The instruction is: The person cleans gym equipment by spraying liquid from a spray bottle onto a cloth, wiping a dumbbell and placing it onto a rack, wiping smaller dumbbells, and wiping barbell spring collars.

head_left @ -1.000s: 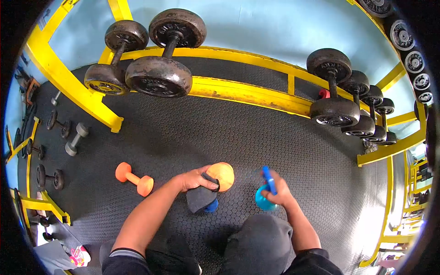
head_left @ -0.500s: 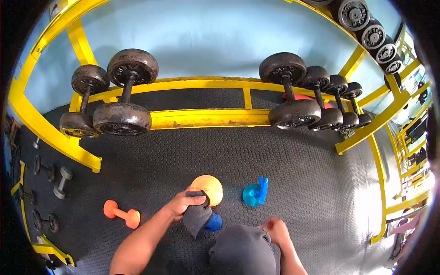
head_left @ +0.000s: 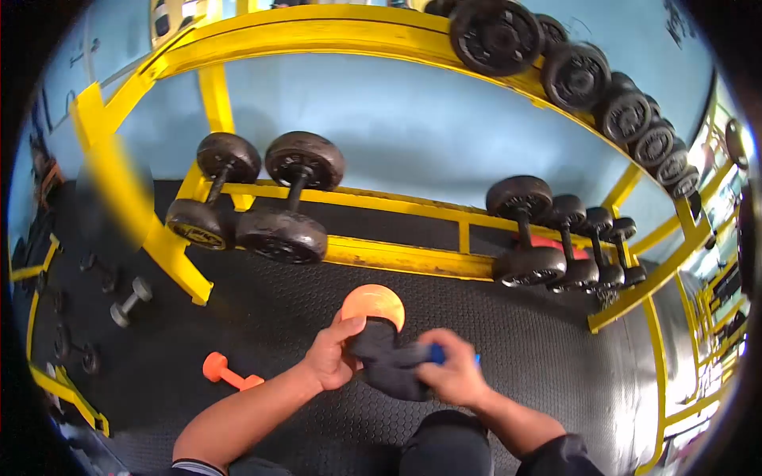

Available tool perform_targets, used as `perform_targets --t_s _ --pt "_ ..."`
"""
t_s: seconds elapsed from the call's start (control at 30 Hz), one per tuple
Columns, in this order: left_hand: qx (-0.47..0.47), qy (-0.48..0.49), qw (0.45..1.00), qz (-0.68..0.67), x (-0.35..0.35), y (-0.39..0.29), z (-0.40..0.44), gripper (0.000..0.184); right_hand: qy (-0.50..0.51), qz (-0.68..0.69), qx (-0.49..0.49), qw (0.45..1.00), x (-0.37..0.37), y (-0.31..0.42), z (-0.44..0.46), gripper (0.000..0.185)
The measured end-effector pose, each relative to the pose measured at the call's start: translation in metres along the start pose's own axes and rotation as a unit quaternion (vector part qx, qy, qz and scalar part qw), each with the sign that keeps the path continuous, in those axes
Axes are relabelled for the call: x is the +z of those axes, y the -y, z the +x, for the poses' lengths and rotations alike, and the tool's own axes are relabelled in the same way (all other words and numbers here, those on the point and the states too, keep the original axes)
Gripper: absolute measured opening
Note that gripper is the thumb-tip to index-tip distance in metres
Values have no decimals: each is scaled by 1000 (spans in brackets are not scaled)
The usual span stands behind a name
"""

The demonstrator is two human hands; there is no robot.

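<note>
My left hand is closed around an orange dumbbell with dark cloth against it. One round orange end faces up; the handle is hidden. My right hand pinches the dark grey cloth to the right, slightly blurred by motion. A bit of blue shows by its fingers; I cannot tell whether it is the cloth's blue part or the blue spray bottle behind. Another orange dumbbell lies on the black mat, left of my forearm.
A yellow rack holding large black dumbbells stands ahead against a blue wall. More weights line its upper rail. A grey dumbbell and other dark ones lie on the floor at left. My knee is below my hands.
My right hand has come up from beside my knee to the cloth and stretches it rightward. The view has tilted up, showing more of the rack's upper rail.
</note>
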State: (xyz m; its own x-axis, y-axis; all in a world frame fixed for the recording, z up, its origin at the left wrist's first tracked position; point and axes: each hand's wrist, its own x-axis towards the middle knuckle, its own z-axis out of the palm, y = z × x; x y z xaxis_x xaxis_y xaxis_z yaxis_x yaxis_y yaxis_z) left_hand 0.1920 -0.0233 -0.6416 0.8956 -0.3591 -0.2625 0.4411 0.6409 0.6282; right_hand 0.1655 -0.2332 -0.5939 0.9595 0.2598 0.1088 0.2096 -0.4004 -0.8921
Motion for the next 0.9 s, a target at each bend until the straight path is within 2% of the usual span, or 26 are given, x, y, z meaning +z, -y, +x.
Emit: perform_targets --t_s 0.07,0.13,0.17,0.2,0.23,0.27,0.33,0.37,0.4,0.43,0.47,0.5,0.53,0.57,0.6,0.63,0.67,0.7,0.73,0.77,0.8,0.83,0.87,0.9 --pt "-28 -17 999 -3 -4 -17 -7 56 -99 134 34 985 -33 17 -9 20" --pt "-14 -22 999 21 -4 -24 -5 57 -171 270 -63 945 -39 30 -3 26" --pt "2 -2 1000 19 3 -31 -7 56 -149 163 -110 969 -42 14 4 30" --pt "15 20 1000 18 10 -37 -10 55 -96 -77 -190 974 -43 10 14 33" --pt "18 46 999 -10 17 -40 -12 61 -75 -17 -192 978 -20 12 22 30" --pt "15 49 999 -8 24 -41 -15 61 -24 -50 -270 961 -3 2 36 42" --pt "62 146 986 53 30 -41 -20 72 -26 82 -301 950 29 -7 47 56" --pt "41 210 968 133 27 -51 -18 85 -37 163 -276 946 31 -6 46 60" --pt "43 205 969 130 28 -55 -22 85 -47 243 -248 936 32 -4 43 64" --pt "99 198 936 274 34 -59 -29 86 -75 318 -181 928 33 -2 36 63" --pt "153 185 879 412 39 -60 -32 88 -88 411 -101 902 28 6 33 54" --pt "202 77 787 578 36 -48 -31 84 -84 490 -58 866 22 13 37 44" --pt "202 76 787 578 33 -41 -26 84 -81 565 -13 821 19 20 41 37" --pt "278 14 719 637 29 -35 -18 80 -92 583 43 806 20 27 42 33" --pt "350 -47 637 685 25 -28 -8 77 -90 584 41 806 22 27 42 33" --pt "319 16 783 534 19 -9 0 71 -108 530 77 838 23 26 42 31" --pt "319 16 784 532 18 -8 0 71 -126 473 115 865 23 23 40 29" --pt "286 72 783 548 17 -9 0 70 -146 386 88 907 24 20 41 26" --pt "254 128 778 561 17 -8 0 69 -144 384 90 907 19 14 47 26" --pt "283 128 779 545 18 -2 3 69 -154 245 31 957 11 8 58 27" --pt "281 131 781 542 22 -3 1 69 -162 99 -27 981 3 9 67 29" --pt "221 107 776 581 27 -7 -5 69 -126 -2 -60 990 -4 19 76 30" --pt "159 83 764 619 29 -10 -8 70 -90 67 -63 992 1 8 87 33" --pt "174 72 766 615 28 -12 -8 72 -77 14 -68 995 2 21 86 33"
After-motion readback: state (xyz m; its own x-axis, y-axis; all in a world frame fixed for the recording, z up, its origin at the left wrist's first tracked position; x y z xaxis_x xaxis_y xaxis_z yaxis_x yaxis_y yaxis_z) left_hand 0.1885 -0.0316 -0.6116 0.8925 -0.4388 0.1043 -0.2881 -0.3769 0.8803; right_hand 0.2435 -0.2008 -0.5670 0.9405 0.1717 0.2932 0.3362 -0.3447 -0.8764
